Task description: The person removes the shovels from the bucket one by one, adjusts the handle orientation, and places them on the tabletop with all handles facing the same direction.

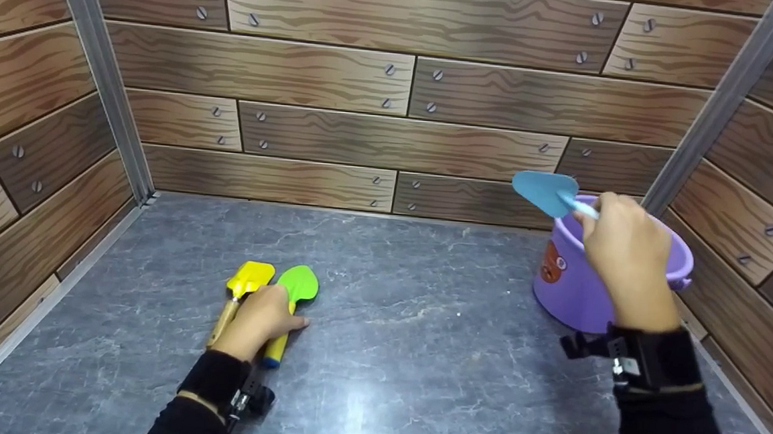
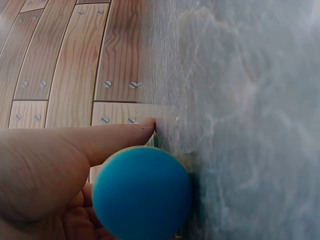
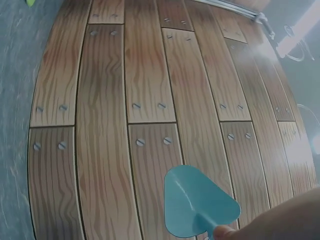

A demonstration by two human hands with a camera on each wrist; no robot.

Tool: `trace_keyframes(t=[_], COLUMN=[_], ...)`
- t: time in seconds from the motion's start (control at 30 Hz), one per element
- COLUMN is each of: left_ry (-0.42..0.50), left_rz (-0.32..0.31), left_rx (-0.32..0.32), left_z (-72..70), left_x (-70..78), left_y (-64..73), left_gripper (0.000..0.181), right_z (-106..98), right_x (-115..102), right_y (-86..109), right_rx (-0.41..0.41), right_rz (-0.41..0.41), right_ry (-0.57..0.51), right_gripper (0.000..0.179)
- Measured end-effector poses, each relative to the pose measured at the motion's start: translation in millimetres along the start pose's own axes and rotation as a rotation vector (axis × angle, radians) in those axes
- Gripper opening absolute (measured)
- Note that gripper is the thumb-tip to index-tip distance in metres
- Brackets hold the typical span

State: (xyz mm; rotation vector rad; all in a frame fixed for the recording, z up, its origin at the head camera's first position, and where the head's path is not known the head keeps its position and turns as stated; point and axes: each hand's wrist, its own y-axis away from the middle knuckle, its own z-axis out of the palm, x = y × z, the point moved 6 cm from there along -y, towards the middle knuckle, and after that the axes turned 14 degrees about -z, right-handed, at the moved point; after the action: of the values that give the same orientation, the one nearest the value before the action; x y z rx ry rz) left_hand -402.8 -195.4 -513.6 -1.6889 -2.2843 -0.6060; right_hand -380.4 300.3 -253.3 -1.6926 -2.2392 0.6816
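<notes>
My right hand (image 1: pixel 628 248) pinches the pale handle of a light blue toy trowel (image 1: pixel 546 191), held up over the left rim of a purple bucket (image 1: pixel 573 292). In the right wrist view the trowel's blade (image 3: pixel 192 202) stands against the plank wall. My left hand (image 1: pixel 261 320) lies over a green toy shovel (image 1: pixel 300 283) on the floor, its thumb (image 2: pixel 120 137) stretched out beside the handle's blue end (image 2: pixel 142 192). The other left fingers are partly hidden behind that handle. Just left of this hand lies a yellow toy shovel (image 1: pixel 250 277) with a wooden handle.
Wood-patterned panels (image 1: pixel 314 78) enclose the grey marbled floor (image 1: pixel 389 284) at the back and both sides. Metal strips (image 1: pixel 109 86) run up the corners. The bucket stands near the right wall, with a brown face picture (image 1: pixel 551 262) on its side.
</notes>
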Motion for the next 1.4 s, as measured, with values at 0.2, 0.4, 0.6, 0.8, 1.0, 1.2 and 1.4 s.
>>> trace_keyframes(t=[0.2, 0.4, 0.6, 0.8, 1.0, 1.2, 1.4], left_ry=[0.007, 0.005, -0.001, -0.001, 0.015, 0.016, 0.028], left_rz=[0.008, 0.005, 0.002, 0.003, 0.016, 0.005, 0.022], left_rx=[-0.005, 0.008, -0.007, 0.000, 0.008, -0.006, 0.000], left_z=[0.5, -0.1, 1.5, -1.4, 1.5, 2.1, -0.9], left_x=[1.0, 0.3, -0.4, -2.1, -3.6, -5.1, -4.4], left_y=[0.0, 0.4, 1.2, -0.6, -2.0, -3.6, -3.3], left_gripper=[0.046, 0.045, 0.043, 0.043, 0.044, 0.045, 0.044], right_z=[10.0, 22.4, 27.0, 22.7, 22.6, 27.6, 26.4], right_x=[4.2, 0.0, -10.5, -19.0, -18.6, -25.3, -30.1], right_y=[15.2, 23.1, 23.6, 29.3, 35.5, 34.7, 33.8], right_rx=[0.023, 0.048, 0.074, 0.096, 0.097, 0.100, 0.107], right_rz=[0.055, 0.083, 0.058, 0.014, 0.003, -0.024, -0.038], right_ry=[-0.121, -0.201, -0.247, -0.274, -0.289, -0.307, -0.308], right_gripper=[0.036, 0.042, 0.041, 0.038, 0.037, 0.036, 0.035])
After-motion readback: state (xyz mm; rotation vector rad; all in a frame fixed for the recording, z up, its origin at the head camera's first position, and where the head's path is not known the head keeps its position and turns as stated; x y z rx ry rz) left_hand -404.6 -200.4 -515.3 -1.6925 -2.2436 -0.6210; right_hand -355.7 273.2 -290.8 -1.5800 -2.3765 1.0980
